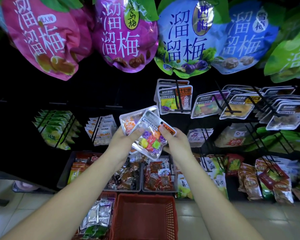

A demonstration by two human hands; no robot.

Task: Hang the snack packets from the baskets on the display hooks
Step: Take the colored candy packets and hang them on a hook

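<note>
Head view, hazards: left hand (126,141) grips a small fan of snack packets from the left edge, thumb across the front packet (150,137), which shows coloured sweets; an orange-printed rear packet (129,122) sits behind it. Right hand (176,142) pinches the front packet's upper right corner, just beside its hang hole (161,122). The fan is held in mid-air, near and left of the display hook (178,97) that carries matching packets.
- Likely slip: glossy film, loosely stacked, so the rear packet may slide free as the front one is drawn off
- Likely miss: the hole is small, and a tilted packet could snag on the hook tip or nudge the hung packets

Head view, containers:
- Red basket (145,200), near centre: mesh floor showing, no packet seen in the part in frame
- Second basket (109,194), near left: silver and purple packets, green ones at the nearest edge
- Dark shelf bins (64,172), just beyond the baskets: red and orange packets, heaped
</note>
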